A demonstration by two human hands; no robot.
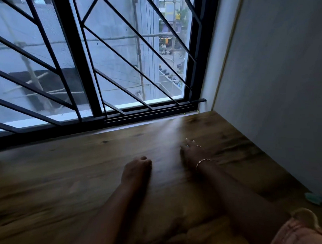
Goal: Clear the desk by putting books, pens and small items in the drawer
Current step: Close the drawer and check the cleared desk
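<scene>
Light: dim, bluish daylight, all from the window (122, 65).
Sheen: a pale streak on the counter (167, 129) below the sill, dark elsewhere.
Blur: left hand (136, 168) soft, right hand (192, 152) smeared.
Edges: window bars bow, corners soft.

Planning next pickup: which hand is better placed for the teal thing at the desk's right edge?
Right hand, likely: it lies open nearer that teal thing; the left hand is curled, farther away.

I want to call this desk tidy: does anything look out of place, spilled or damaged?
Nothing looks spilled or damaged on the wooden desk. The one stray thing is a small pale teal item at the desk's right edge, cut off by the frame and too blurred to identify.
</scene>
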